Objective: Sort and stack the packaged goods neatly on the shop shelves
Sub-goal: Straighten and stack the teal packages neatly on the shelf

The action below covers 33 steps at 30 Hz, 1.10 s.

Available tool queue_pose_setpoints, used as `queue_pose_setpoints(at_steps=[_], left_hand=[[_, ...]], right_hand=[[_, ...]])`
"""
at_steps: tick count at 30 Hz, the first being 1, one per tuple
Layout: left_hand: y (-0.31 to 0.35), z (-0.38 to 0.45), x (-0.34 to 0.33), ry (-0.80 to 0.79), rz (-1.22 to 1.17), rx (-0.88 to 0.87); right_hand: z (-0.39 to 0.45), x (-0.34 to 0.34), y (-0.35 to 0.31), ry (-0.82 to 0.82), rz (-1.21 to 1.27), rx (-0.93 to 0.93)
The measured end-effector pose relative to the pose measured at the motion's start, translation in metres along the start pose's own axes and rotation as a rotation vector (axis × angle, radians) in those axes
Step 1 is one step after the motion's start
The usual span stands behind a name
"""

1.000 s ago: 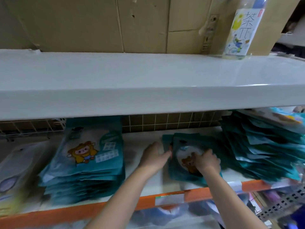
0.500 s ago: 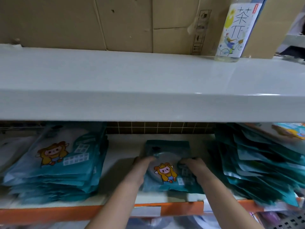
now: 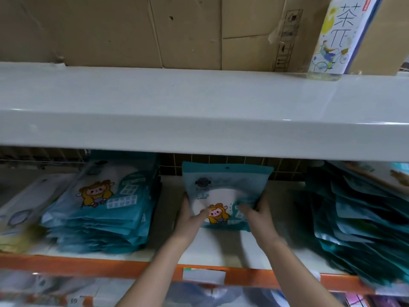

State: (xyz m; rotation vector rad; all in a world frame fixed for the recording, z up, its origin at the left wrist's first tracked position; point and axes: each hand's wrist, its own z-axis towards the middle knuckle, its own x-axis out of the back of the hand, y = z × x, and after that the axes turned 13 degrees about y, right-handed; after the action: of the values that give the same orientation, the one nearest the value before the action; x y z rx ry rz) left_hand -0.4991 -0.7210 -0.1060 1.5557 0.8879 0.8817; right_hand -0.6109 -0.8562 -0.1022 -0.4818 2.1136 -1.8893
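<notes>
Nearest the camera, two bare forearms reach up and forward over the orange front edge (image 3: 132, 268) of the lower shelf, where a white price label (image 3: 203, 276) sits just below the arms. The left hand (image 3: 191, 218) grips the lower left edge of a teal packet (image 3: 223, 187), its thumb lying across the front beside a printed cartoon figure and its fingers hidden behind. The right hand (image 3: 256, 214) grips the lower right edge of the same packet, its fingers curled over the front face and creasing the film there. The packet stands between the two hands, tilted upward with its top edge leaning toward the back of the shelf, its bottom edge just above the white lower shelf (image 3: 221, 247). Most of the packet rises above and beyond the grip; only its bottom corners are covered.

To the left lies a flat stack of teal packets (image 3: 104, 209) bearing the same cartoon figure, with paler packets (image 3: 20, 209) blurred at the far left. To the right a taller, slumped pile of teal packets (image 3: 358, 229) spills toward the shelf front. Behind the held packet runs a dark wire-grid back panel (image 3: 223, 159). Above spans the grey upper shelf (image 3: 177, 111), carrying brown cardboard boxes (image 3: 132, 29) and, at the right, a clear bottle (image 3: 334, 36) with a white illustrated label.
</notes>
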Motion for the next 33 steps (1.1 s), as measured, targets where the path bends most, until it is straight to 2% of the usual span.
queue_pose_setpoints(at_steps=[3,10,13,18,24,27,33], left_hand=[[-0.007,-0.005,0.001,-0.016,0.079,0.034],[0.059,-0.004,0.026,0.141,0.337,-0.164],[0.105,-0.005,0.058,0.173,0.441,-0.231],[0.147,0.013,0.141,0.207,0.55,-0.182],[0.143,0.036,0.227,0.222,0.506,-0.105],[0.13,0.047,0.247,0.246,0.476,-0.062],[0.106,0.065,0.258,0.195,0.583,-0.054]], right_hand=[[-0.01,0.0,0.005,-0.024,-0.064,0.021],[-0.025,-0.021,-0.041,0.049,-0.115,0.172],[-0.039,-0.047,-0.071,-0.019,-0.061,0.171],[-0.067,-0.11,-0.106,-0.155,-0.094,0.162],[-0.08,-0.196,-0.109,-0.239,-0.214,0.136],[-0.081,-0.22,-0.101,-0.207,-0.324,0.154],[-0.09,-0.228,-0.084,-0.109,-0.448,0.24]])
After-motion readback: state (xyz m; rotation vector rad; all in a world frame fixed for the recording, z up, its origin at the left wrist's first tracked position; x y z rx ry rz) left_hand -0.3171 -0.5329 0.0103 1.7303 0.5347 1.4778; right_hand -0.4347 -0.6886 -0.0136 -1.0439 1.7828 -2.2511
